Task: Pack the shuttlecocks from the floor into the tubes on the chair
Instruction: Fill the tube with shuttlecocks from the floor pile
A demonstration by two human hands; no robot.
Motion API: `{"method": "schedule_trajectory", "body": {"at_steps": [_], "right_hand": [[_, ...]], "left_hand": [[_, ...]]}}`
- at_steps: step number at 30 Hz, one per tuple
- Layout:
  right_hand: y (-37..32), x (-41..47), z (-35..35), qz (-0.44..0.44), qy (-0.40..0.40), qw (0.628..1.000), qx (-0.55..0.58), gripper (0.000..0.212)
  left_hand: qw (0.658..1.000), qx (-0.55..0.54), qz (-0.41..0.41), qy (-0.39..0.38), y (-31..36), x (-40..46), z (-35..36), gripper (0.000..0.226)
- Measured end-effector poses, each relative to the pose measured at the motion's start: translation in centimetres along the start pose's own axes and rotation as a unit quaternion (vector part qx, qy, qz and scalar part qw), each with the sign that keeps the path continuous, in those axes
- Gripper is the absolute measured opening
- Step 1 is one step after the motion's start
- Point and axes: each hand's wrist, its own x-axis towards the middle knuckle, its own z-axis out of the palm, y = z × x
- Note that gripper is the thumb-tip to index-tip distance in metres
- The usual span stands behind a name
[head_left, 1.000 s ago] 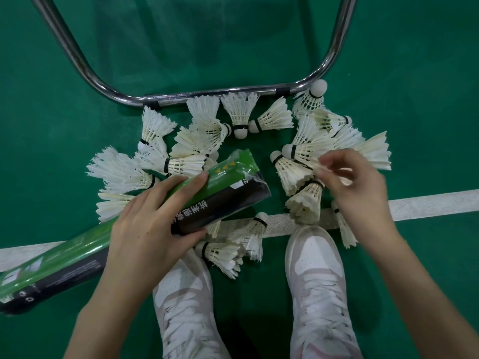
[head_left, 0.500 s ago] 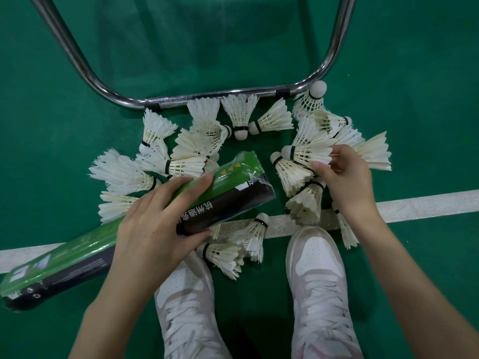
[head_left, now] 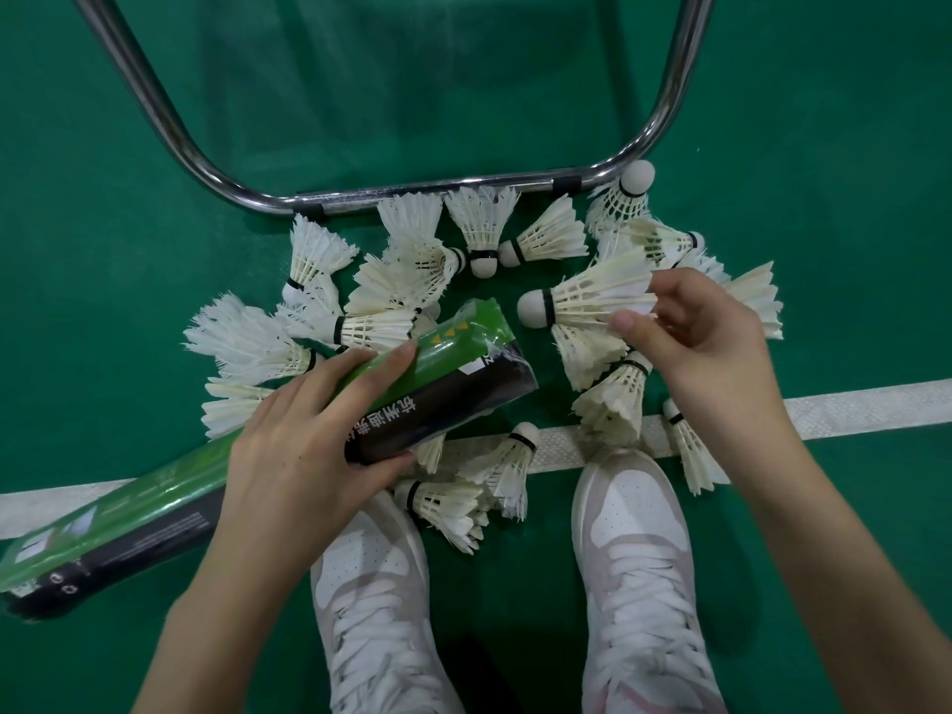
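Head view is showing a person crouching over a green floor [head_left: 154, 146], looking down at both hands. The left hand [head_left: 309, 445] is gripping a long tube [head_left: 438, 383], green and black with printed characters; the fingers are curling over its top and the thumb is pressing from below. The tube is lying slanted, with its far end pointing toward 2 o'clock and its other end going out toward 8 o'clock, near the frame edge. I cannot tell if the far end is open. The right hand [head_left: 690, 332] is pinching one shuttlecock [head_left: 582, 298] by its feather skirt, between the thumb and the bent fingers. This shuttlecock is lying sideways with its cork pointing toward 9 o'clock, just beside the far end of the tube but apart from it. Many other shuttlecocks [head_left: 412, 260] are lying scattered on the floor, mostly at 12 o'clock from the tube and also at 3 o'clock under the right hand. A chrome chair frame [head_left: 422, 194] is standing at 12 o'clock, touching some of them. A white line [head_left: 850, 407] is crossing the floor. Two white shoes [head_left: 639, 559] are standing at 6 o'clock, close to some shuttlecocks.
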Motion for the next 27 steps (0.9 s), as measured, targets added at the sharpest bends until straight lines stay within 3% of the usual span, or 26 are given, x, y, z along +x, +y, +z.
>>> {"method": "schedule_trajectory", "body": {"at_steps": [9, 14, 20, 27], "right_hand": [[-1.1, -1.2, 1.5, -0.008, -0.105, 0.994, 0.016, 0.026], [-1.0, -1.8, 2.7, 0.009, -0.154, 0.988, 0.015, 0.016], [-1.3, -2.3, 4.2, -0.024, -0.136, 0.990, -0.007, 0.035], [-1.0, -2.4, 4.3, -0.007, -0.110, 0.994, 0.003, 0.039]], "left_hand": [[1.000, -0.010, 0.001, 0.011, 0.0, 0.0, -0.2, 0.089], [1.000, -0.012, -0.001, 0.009, 0.2, 0.1, -0.3, 0.086], [1.000, -0.013, -0.003, 0.007, 0.3, 0.2, -0.2, 0.091], [1.000, -0.008, 0.001, 0.014, 0.5, 0.1, -0.3, 0.090]]}}
